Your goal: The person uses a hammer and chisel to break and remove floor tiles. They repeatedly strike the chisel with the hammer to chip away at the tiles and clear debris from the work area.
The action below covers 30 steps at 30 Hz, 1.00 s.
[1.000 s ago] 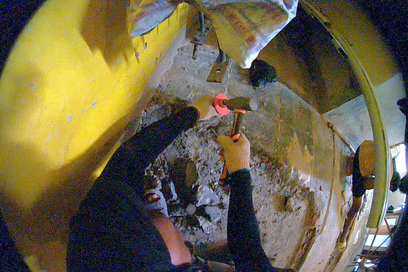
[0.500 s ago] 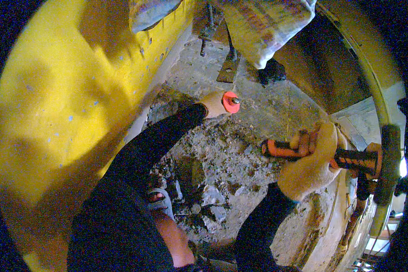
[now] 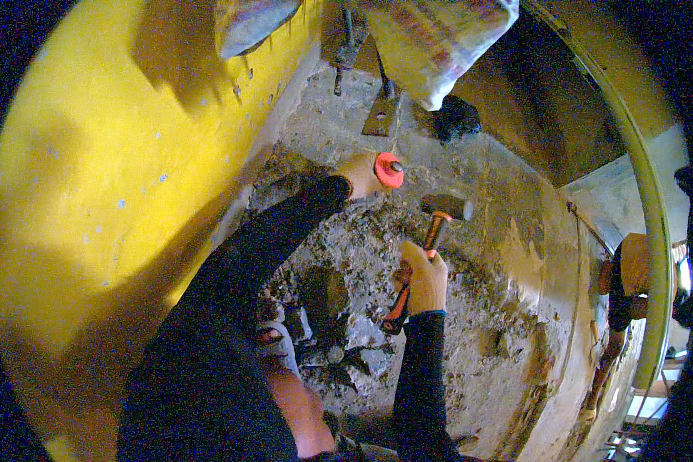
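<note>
My left hand (image 3: 359, 175) is closed around one chisel (image 3: 390, 169), gloved fingers wrapped on the shaft just behind its round orange hand guard, steel striking end poking out past the guard. My right hand (image 3: 423, 279), also gloved, is clamped tight on the orange-and-black handle of one hammer (image 3: 433, 231); the grey steel head sits up near the chisel's end, close but apart from it, not touching. Two hands, two tools, one each. Both sit over the rough grey concrete surface (image 3: 485, 323), about mid-surface, the chisel nearer its left edge where the yellow wall (image 3: 115, 154) meets it. Chisel tip is hidden by my hand, so cannot tell exactly where it bites. Broken concrete rubble (image 3: 346, 339) is piled at the near edge by my legs, several chunks, too jumbled to count. Two pale plastic-wrapped bundles (image 3: 431, 46) hang over the far edge. One flat metal bracket (image 3: 381, 115) lies on the surface below them.
</note>
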### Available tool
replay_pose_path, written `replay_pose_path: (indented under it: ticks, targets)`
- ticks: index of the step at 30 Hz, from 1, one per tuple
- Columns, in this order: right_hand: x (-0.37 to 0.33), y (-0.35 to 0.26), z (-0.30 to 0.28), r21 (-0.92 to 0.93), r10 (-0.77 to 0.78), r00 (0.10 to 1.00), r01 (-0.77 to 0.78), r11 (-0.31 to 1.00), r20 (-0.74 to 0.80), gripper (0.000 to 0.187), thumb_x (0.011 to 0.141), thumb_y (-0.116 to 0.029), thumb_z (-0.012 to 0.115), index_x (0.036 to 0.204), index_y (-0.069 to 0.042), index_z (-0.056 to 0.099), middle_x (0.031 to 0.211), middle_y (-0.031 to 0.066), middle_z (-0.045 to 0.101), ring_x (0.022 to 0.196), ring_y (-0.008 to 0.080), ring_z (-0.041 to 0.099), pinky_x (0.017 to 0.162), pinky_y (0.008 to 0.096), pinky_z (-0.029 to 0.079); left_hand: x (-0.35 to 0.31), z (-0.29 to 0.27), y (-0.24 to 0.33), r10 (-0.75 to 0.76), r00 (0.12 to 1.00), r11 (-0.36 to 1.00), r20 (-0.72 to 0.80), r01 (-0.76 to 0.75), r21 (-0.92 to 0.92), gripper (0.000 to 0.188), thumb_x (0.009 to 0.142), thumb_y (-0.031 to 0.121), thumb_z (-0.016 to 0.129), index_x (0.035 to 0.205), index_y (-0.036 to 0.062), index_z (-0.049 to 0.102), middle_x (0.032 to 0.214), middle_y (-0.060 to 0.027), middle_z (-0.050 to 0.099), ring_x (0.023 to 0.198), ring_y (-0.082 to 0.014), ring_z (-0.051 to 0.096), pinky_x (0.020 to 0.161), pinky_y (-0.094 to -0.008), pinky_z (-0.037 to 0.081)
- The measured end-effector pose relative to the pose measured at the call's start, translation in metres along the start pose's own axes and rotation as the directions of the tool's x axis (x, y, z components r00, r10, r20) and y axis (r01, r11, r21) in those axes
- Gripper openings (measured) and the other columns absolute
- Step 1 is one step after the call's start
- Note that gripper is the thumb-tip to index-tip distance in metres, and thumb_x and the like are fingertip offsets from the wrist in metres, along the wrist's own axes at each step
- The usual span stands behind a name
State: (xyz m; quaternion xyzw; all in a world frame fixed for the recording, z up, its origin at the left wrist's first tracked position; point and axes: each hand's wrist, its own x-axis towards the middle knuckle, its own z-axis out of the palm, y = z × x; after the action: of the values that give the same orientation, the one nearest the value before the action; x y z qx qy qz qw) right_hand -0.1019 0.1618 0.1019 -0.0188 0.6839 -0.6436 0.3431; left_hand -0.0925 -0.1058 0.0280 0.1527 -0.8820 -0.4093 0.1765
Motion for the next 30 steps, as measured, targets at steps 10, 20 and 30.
replay_pose_path:
  ticks: [10, 20, 30]
  targets:
    - [-0.066, -0.149, 0.005, -0.062, -0.671, 0.597, 0.725, 0.686, -0.440, 0.020, 0.089, -0.022, 0.075, 0.082, -0.007, 0.064, 0.066, 0.0007, 0.055, 0.052, 0.0125, 0.051, 0.049, 0.0270, 0.039, 0.009, 0.009, -0.009, -0.007, 1.000, 0.995, 0.005, 0.007, -0.097, 0.038, 0.088, 0.039, 0.076, 0.109, 0.0076, 0.071, 0.092, -0.0092, 0.075, 0.087, -0.0237, 0.072, 0.082, -0.0388, 0.055]
    - [0.028, -0.021, 0.028, -0.592, -0.423, 0.906, 0.353, 0.724, 0.023, 0.029, 0.082, -0.023, 0.082, 0.082, -0.008, 0.057, 0.073, 0.0066, 0.061, 0.062, 0.0195, 0.060, 0.056, 0.0346, 0.049, 0.000, 0.008, 0.002, 0.018, 0.999, 1.000, -0.041, -0.019, -0.022, 0.036, 0.087, 0.043, 0.074, 0.102, 0.0116, 0.072, 0.092, -0.0130, 0.075, 0.086, -0.0318, 0.072, 0.078, -0.0433, 0.054]
    - [-0.039, -0.063, 0.013, -0.031, -0.337, 0.931, 0.336, 0.941, -0.140, 0.024, 0.086, -0.016, 0.080, 0.089, -0.007, 0.058, 0.066, 0.0037, 0.059, 0.048, 0.0119, 0.053, 0.042, 0.0300, 0.044, 0.001, 0.009, -0.005, -0.091, 0.996, 0.996, -0.009, 0.091, 0.014, 0.035, 0.086, 0.039, 0.077, 0.107, 0.0111, 0.072, 0.099, -0.0125, 0.077, 0.093, -0.0302, 0.072, 0.085, -0.0421, 0.055]
